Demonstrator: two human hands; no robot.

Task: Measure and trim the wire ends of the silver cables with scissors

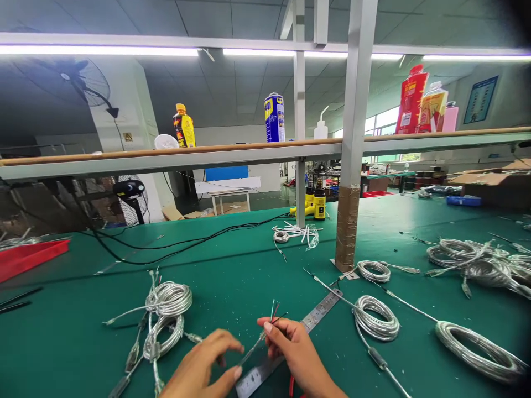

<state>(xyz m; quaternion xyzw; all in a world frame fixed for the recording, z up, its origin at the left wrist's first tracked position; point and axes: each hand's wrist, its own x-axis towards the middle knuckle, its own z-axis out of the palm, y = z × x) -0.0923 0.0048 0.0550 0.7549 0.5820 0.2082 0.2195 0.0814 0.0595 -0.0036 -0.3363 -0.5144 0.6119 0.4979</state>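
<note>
Thin clear-jacketed cable (254,348), lower centre of frame, end pinched in your right hand (290,342).
Coiled cables (170,298) lay lower left. Beside them your left hand (203,362) curved with thumb and fingers apart, thumb tip close to the cable, contact unclear. The cable looked light and bendy, jacket probably slick, splayed wires (274,310) fragile; the jacket just below them seemed the best hold. Your right thumb and forefinger gripped about there, in front of a metal ruler (321,312). Surface: green bench top (232,260), flat, specked with scraps. Room: fan (74,74) upper left, bottle-lined shelf (232,152) across the frame, cardboard box (498,185) right.
</note>
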